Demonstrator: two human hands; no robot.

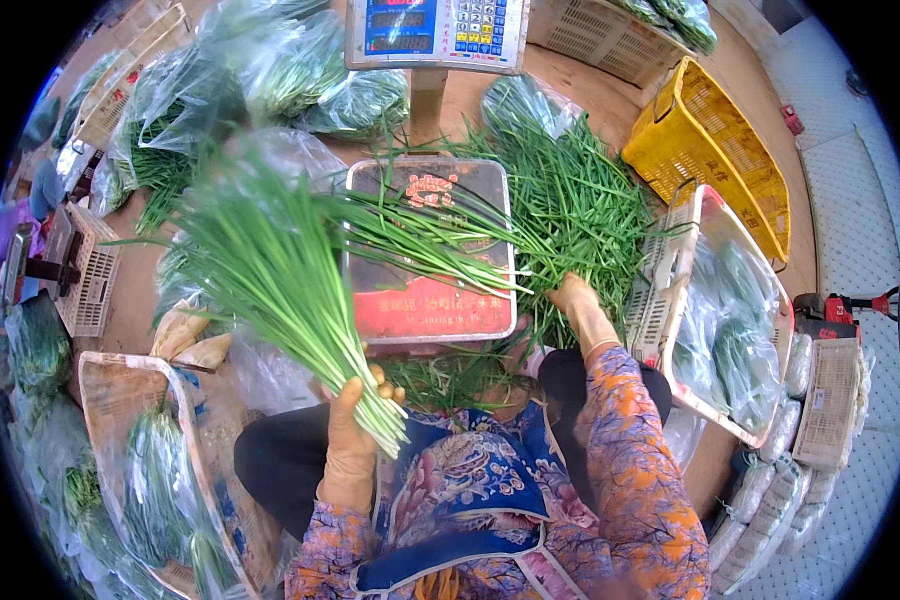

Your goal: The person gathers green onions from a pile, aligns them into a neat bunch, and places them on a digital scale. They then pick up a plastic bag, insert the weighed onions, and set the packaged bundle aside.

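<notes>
My left hand (349,431), in a tan rubber glove, grips a thick bunch of Chinese chives (300,277) by the pale stem ends. The leaves fan up and to the left, blurred at their tips. My right hand (576,300), gloved too, touches the near edge of a loose heap of green leaves (570,195); its fingertips are partly hidden there, so its hold is unclear. Between the hands, a smaller lot of chives (427,240) lies across the platform of an electronic scale (442,319). The scale's display and keypad (435,34) stand beyond it.
A white crate (690,292) with bagged greens stands at right, below a yellow crate (709,150). Another crate (139,364) with bagged chives is at lower left. Clear plastic bags of greens (180,97) crowd the upper left. Trimmed leaves (450,382) litter the floor before me.
</notes>
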